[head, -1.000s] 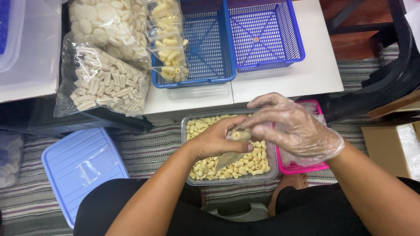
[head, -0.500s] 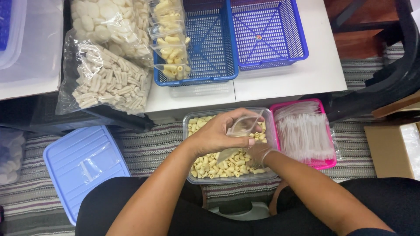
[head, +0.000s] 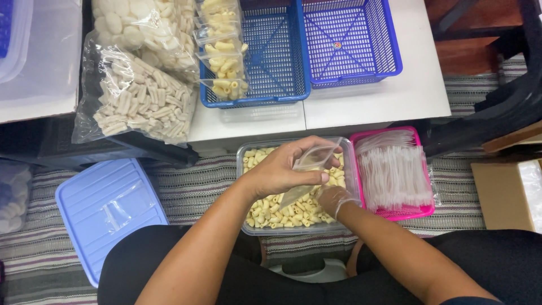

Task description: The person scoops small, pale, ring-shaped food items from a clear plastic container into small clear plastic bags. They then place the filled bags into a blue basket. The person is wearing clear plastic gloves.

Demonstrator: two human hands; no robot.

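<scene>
My left hand [head: 282,169] holds a small clear plastic bag [head: 310,164] open over a clear tub [head: 244,186] of pale yellow tube-shaped snacks [head: 276,212]. My right hand [head: 333,199], in a thin clear glove, is down in the tub among the snacks just under the bag, its fingers mostly hidden by my left hand and the bag. Beside the tub on the right sits a pink basket [head: 420,210] with a stack of empty clear bags [head: 395,172].
A white table [head: 367,110] carries two blue mesh baskets [head: 350,42], one holding filled small snack bags [head: 223,56]. Large bags of white snacks [head: 138,104] lie at the left. A blue lid [head: 104,206] rests on the striped mat. A cardboard box [head: 505,192] stands at the right.
My gloved right hand dropped from above the pink basket into the tub under the bag. My left hand kept hold of the bag, which now hangs open over the snacks.
</scene>
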